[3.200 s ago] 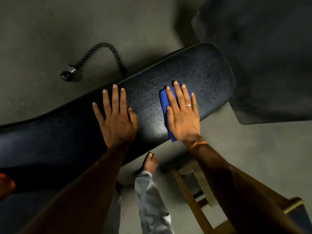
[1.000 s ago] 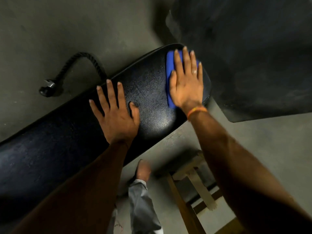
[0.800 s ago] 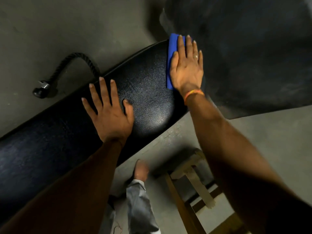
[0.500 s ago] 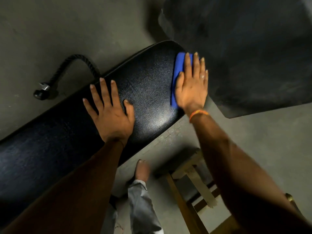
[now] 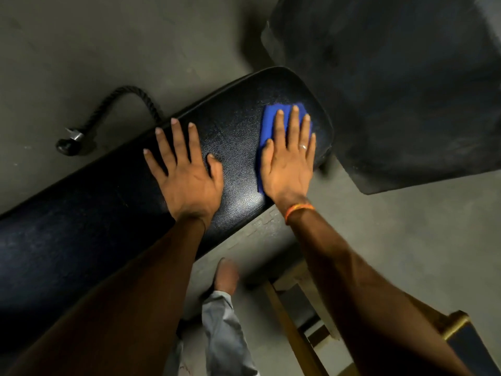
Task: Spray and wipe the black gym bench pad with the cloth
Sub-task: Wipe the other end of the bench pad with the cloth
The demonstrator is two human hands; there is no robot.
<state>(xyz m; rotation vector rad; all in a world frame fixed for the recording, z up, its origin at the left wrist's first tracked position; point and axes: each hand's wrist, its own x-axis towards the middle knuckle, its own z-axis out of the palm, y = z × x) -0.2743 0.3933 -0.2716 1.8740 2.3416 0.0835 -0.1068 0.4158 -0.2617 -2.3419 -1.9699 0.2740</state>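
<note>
while the left hand (image 5: 187, 175) rests flat on the middle of the black bench pad (image 5: 81, 226), its fingers (image 5: 177, 137) straight, spread wide and holding nothing, the head view shows the right hand (image 5: 291, 161) pressing the blue cloth (image 5: 268, 123) onto the pad's rounded far end. its fingers lie straight and close together on top of the cloth, not curled round it. under a second ago the cloth hung past the far rim; now it lies wholly on the pad again, drawn back toward the near edge. this looks like a return stroke, so the end section seems nearly covered. the long stretch to the left, beneath and beyond the bracing hand, probably still needs wiping. a rope handle (image 5: 122, 104) lies on the floor beyond the pad.
</note>
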